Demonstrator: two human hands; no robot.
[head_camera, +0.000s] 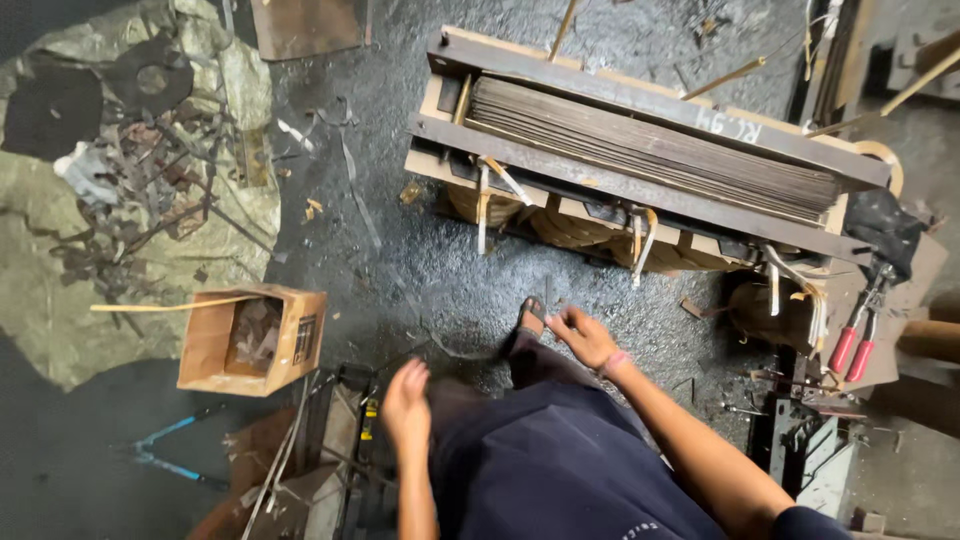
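Both hands hang open and empty at lower centre: left hand (406, 400) blurred near the cardboard box (252, 340), right hand (585, 337) below the clamped stack of metal laminations (650, 140).

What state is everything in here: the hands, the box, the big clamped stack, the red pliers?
Left hand: empty, fingers spread, over the knee.
Right hand: empty, open, held above the floor.
Cardboard box: open, tipped on its side, scraps inside.
Stack of metal sheets: clamped between steel bars, lying on the floor.
Red-handled pliers: lying shut on the board.
Sandal: worn on the foot.
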